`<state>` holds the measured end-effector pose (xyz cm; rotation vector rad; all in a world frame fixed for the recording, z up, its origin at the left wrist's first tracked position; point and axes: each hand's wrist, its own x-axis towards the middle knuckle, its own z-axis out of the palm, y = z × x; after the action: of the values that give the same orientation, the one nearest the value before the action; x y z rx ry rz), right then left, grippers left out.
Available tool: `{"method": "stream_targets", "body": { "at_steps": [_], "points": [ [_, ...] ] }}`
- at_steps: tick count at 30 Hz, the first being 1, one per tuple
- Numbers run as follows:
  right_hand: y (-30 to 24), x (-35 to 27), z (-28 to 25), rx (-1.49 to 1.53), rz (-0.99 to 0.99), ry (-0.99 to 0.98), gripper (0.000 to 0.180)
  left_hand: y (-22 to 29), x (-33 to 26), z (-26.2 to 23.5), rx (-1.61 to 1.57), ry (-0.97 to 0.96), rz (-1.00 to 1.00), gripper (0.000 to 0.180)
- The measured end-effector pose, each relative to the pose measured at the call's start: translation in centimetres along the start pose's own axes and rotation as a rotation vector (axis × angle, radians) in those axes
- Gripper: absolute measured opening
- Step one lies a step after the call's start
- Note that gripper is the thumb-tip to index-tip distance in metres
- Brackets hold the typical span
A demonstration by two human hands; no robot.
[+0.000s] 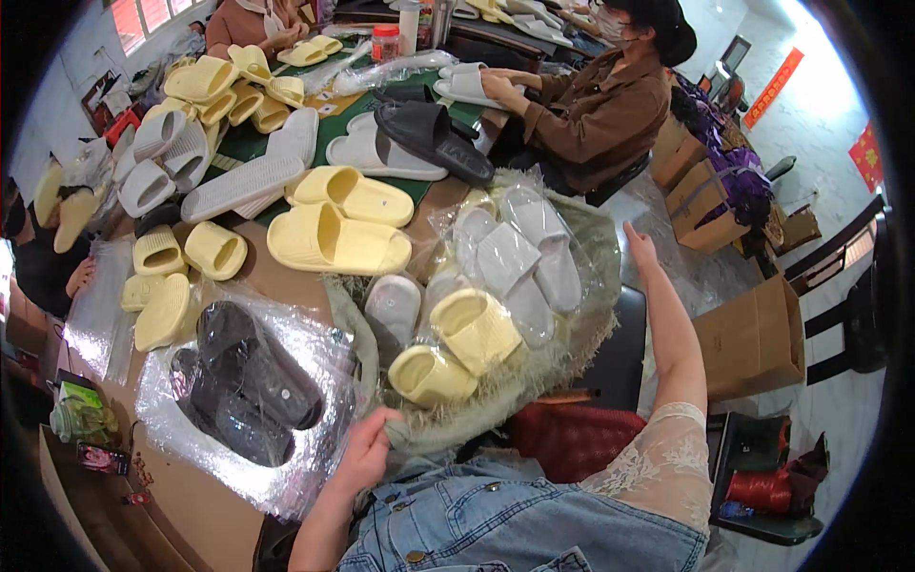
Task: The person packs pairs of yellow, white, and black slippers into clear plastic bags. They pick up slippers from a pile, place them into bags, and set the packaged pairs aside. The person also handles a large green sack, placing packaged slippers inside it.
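My left hand grips the near edge of a large greenish woven sack that lies open at the table's edge. Inside the sack are bagged slippers: yellow ones in front, white ones behind. My right hand reaches out beyond the sack's far right rim, fingers apart and holding nothing. A pair of black slippers in a clear plastic bag lies on the table just left of my left hand.
Loose yellow slippers, white slippers and a black pair cover the table. A person in a brown jacket sits across, handling a white slipper. Cardboard boxes and a chair stand at right.
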<state>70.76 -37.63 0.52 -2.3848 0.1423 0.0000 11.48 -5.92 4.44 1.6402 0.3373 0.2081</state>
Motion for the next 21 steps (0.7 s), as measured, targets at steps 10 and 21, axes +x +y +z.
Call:
{"method": "stream_targets", "body": {
  "at_steps": [10,21],
  "points": [
    [0.2,2.4,6.2,0.983,0.386,-0.446,0.060,1.7,1.6,1.5,0.554,-0.225,0.008,0.054],
    [-12.2,-4.6,-0.4,1.168,-0.276,-0.239,0.020,-1.9,1.5,4.8,0.150,-0.082,0.024,0.026]
  ]
}}
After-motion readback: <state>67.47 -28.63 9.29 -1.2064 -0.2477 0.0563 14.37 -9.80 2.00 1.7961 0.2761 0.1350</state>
